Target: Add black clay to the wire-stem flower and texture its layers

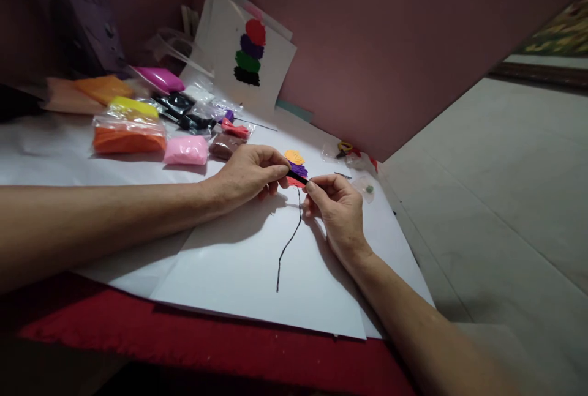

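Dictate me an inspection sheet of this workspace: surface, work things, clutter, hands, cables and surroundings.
Surface: white covering, red cloth along the near edge; white sheet on top.
Work things: black strip held above the sheet; thin black line and yellow-orange, purple and red patches on it.
Clutter: packets at the left, including a light pink packet and an orange packet.
Hands: left hand and right hand pinch the strip's opposite ends.
Cables: nothing seen.
Surroundings: pinkish wall; pale floor at the right.

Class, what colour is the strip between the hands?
The strip is black; head view.
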The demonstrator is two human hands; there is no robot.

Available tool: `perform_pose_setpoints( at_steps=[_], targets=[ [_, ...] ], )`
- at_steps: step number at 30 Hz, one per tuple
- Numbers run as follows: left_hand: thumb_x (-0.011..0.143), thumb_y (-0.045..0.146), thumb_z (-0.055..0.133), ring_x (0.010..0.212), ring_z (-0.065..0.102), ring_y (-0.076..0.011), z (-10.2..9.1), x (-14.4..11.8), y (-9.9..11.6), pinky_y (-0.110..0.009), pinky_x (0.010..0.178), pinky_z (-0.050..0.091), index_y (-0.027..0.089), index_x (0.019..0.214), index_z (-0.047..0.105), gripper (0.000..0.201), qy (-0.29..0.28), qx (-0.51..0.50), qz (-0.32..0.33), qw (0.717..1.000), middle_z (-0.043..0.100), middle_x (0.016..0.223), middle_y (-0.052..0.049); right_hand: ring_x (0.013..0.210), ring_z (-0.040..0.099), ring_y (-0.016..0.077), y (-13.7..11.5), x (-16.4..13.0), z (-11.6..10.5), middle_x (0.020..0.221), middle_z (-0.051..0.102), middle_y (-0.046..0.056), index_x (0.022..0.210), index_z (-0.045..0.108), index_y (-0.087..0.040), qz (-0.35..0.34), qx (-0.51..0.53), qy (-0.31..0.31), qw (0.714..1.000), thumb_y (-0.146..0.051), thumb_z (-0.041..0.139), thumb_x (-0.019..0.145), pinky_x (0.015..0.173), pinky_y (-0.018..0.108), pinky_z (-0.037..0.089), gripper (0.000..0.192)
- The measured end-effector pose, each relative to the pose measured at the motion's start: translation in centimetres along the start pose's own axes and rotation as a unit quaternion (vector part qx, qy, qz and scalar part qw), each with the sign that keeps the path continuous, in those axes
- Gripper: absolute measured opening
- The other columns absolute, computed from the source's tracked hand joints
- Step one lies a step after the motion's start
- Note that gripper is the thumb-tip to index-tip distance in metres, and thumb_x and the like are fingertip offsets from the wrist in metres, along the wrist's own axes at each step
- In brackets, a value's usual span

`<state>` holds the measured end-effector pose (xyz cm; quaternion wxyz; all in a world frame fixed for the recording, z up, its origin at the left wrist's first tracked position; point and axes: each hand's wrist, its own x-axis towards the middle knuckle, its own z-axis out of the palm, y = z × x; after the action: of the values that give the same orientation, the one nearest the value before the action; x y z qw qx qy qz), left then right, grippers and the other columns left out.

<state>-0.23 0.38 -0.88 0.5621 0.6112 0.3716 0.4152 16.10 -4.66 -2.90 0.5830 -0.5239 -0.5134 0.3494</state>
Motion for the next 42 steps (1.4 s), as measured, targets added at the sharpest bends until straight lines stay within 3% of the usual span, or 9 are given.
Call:
perform_pose_setpoints(
  at_steps=[7, 10, 14, 18, 24, 34, 42],
  targets=[
    [0.086, 0.003, 0.059, 0.04, 0.052, -0.0074, 0.3, -0.3, 0.2, -0.017, 0.041, 0.041, 0.011, 0.084, 0.068, 0.013, -0.052, 0.025, -0.03, 0.998, 0.062, 0.054, 0.003, 0.043, 0.054, 0.0096, 0.0, -0.3, 0.1, 0.057, 0.061, -0.005, 0.083, 0.061, -0.018, -0.02, 0.019, -0.068, 0.997, -0.03, 0.07, 0.08, 0.041, 0.024, 0.047, 0.015],
    [0.087, 0.005, 0.059, 0.041, 0.052, -0.0082, 0.4, -0.2, 0.0, -0.017, 0.04, 0.04, 0.011, 0.085, 0.069, 0.011, -0.09, 0.028, -0.025, 0.995, 0.061, 0.053, 0.003, 0.048, 0.056, 0.01, -0.2, -0.5, 0.2, 0.065, 0.065, -0.003, 0.087, 0.063, -0.018, -0.051, 0.023, -0.098, 0.994, -0.029, 0.066, 0.084, 0.047, 0.026, 0.051, 0.011],
    [0.087, 0.005, 0.059, 0.041, 0.051, -0.0071, 0.4, -0.2, -0.1, -0.015, 0.039, 0.037, 0.011, 0.074, 0.066, 0.016, -0.08, 0.038, -0.018, 0.996, 0.059, 0.051, 0.003, 0.058, 0.061, 0.012, 0.1, -0.6, 0.3, 0.07, 0.066, -0.002, 0.094, 0.064, -0.019, -0.067, 0.025, -0.118, 0.99, -0.028, 0.069, 0.083, 0.051, 0.026, 0.052, 0.014],
    [0.086, 0.004, 0.06, 0.04, 0.051, -0.0062, 0.4, -0.4, 0.3, -0.014, 0.039, 0.037, 0.011, 0.07, 0.064, 0.018, -0.062, 0.039, -0.012, 0.997, 0.058, 0.05, 0.004, 0.075, 0.067, 0.0154, 0.7, -0.7, 0.3, 0.084, 0.07, 0.0, 0.097, 0.063, -0.022, -0.071, -0.008, -0.102, 0.992, -0.026, 0.075, 0.079, 0.057, 0.025, 0.053, 0.021],
    [0.085, 0.004, 0.06, 0.04, 0.051, -0.0061, 0.4, -0.6, 0.5, -0.014, 0.04, 0.038, 0.012, 0.072, 0.063, 0.016, -0.052, 0.042, -0.014, 0.998, 0.057, 0.051, 0.005, 0.058, 0.061, 0.0117, 0.6, -0.6, 0.2, 0.069, 0.067, -0.003, 0.09, 0.062, -0.02, -0.074, -0.024, -0.073, 0.994, -0.025, 0.071, 0.083, 0.054, 0.025, 0.052, 0.013],
    [0.082, 0.001, 0.057, 0.041, 0.052, -0.0069, 0.5, -0.6, 0.3, -0.016, 0.042, 0.04, 0.013, 0.069, 0.062, 0.018, -0.08, 0.047, -0.003, 0.996, 0.058, 0.052, 0.005, 0.051, 0.061, 0.0116, 0.1, -0.9, 0.4, 0.06, 0.065, -0.004, 0.086, 0.064, -0.019, -0.065, -0.026, -0.071, 0.995, -0.022, 0.069, 0.082, 0.052, 0.026, 0.053, 0.008],
    [0.083, 0.006, 0.058, 0.038, 0.044, -0.0051, 0.2, -0.4, 0.4, -0.015, 0.039, 0.035, 0.014, 0.067, 0.059, 0.018, 0.015, 0.04, 0.011, 0.999, 0.057, 0.05, 0.005, 0.05, 0.063, 0.0126, -0.5, -0.4, 0.3, 0.065, 0.066, -0.001, 0.078, 0.063, -0.017, -0.016, 0.012, 0.051, 0.999, -0.024, 0.071, 0.075, 0.042, 0.023, 0.049, 0.011]
  ],
)
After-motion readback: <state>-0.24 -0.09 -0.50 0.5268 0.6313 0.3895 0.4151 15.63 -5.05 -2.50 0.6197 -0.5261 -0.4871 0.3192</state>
